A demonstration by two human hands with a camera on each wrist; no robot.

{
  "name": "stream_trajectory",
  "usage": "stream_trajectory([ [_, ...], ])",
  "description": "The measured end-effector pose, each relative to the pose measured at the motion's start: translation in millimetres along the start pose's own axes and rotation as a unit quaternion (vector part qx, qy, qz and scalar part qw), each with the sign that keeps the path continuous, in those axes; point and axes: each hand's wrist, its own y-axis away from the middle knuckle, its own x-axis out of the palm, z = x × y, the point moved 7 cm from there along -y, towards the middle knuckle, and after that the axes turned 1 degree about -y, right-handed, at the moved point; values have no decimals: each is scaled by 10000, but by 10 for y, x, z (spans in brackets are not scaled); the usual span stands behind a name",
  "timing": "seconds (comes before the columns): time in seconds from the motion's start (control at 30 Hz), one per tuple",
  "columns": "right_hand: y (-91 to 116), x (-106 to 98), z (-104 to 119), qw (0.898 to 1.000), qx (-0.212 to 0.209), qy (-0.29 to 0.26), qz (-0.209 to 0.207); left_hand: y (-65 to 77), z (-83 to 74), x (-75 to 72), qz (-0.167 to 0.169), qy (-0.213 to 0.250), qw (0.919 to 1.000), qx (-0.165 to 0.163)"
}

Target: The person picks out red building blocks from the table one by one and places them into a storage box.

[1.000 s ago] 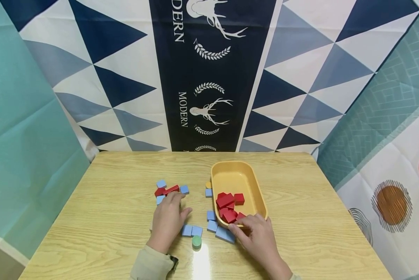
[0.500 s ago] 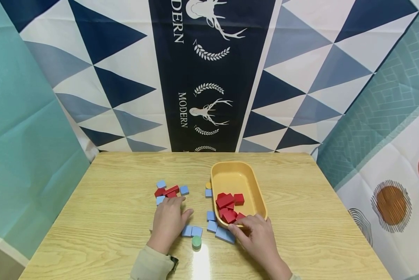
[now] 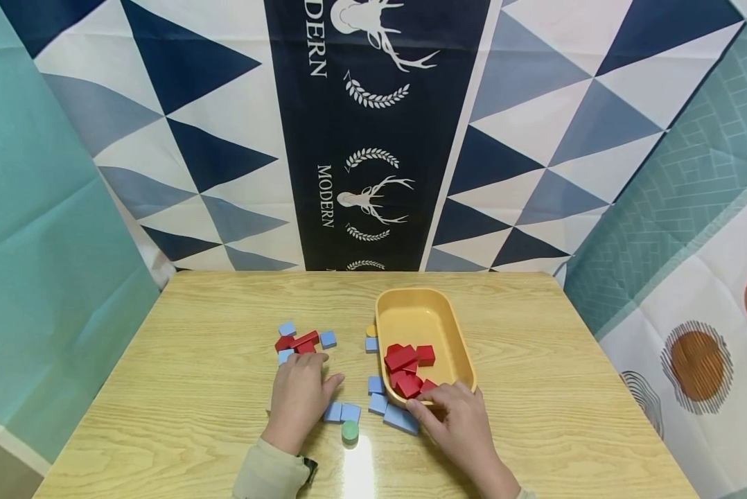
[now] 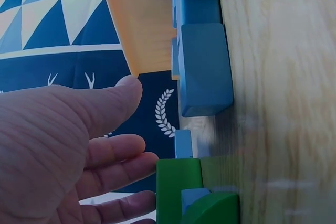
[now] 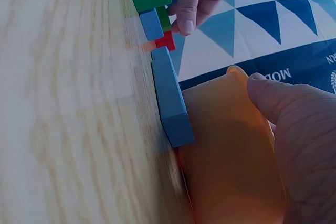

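My left hand [image 3: 297, 398] hovers low over the scattered blocks at the left, its fingers loosely bent and the thumb held apart. Nothing sits between thumb and fingers; in the left wrist view the fingertips are beside a green block [image 4: 177, 182], contact unclear. Just beyond it lie red blocks [image 3: 305, 339] and a blue block [image 3: 328, 339]. With thumb and fingers, my right hand [image 3: 461, 426] grips the near rim of a yellow plastic bin [image 3: 418, 319]. Several red blocks [image 3: 402, 358] are heaped in the bin's near left part. The left palm hides some blocks.
Flat blue blocks [image 3: 401, 418] lie along the bin's near left side. A green cylinder [image 3: 350, 431] stands between the hands, close to two blue blocks [image 3: 341, 412]. A small yellow piece [image 3: 371, 330] lies against the bin. Patterned cloth [image 3: 367, 138] hangs behind the table.
My left hand has drawn back slightly toward me, uncovering a red block beyond its fingertips. The right hand and the bin stay where they were.
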Motion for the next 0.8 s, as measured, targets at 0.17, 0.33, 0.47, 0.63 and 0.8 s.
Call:
stream_trajectory([
  [0.17, 4, 0, -1, 10000, -5, 9, -16, 4, -1, -4, 34, -27, 10000, -28],
  [0.33, 4, 0, -2, 10000, -15, -4, -29, 0, 5, -30, -177, 15, 9998, 29],
  [0.47, 3, 9, -15, 10000, 26, -2, -8, 1, 26, -66, -452, 40, 9989, 86],
  [0.63, 8, 21, -25, 10000, 59, 11, 25, 21, 49, -42, -200, 44, 9998, -49],
  [0.8, 2, 18, -19, 10000, 69, 12, 34, 38, 57, -32, -99, 114, 9996, -238],
])
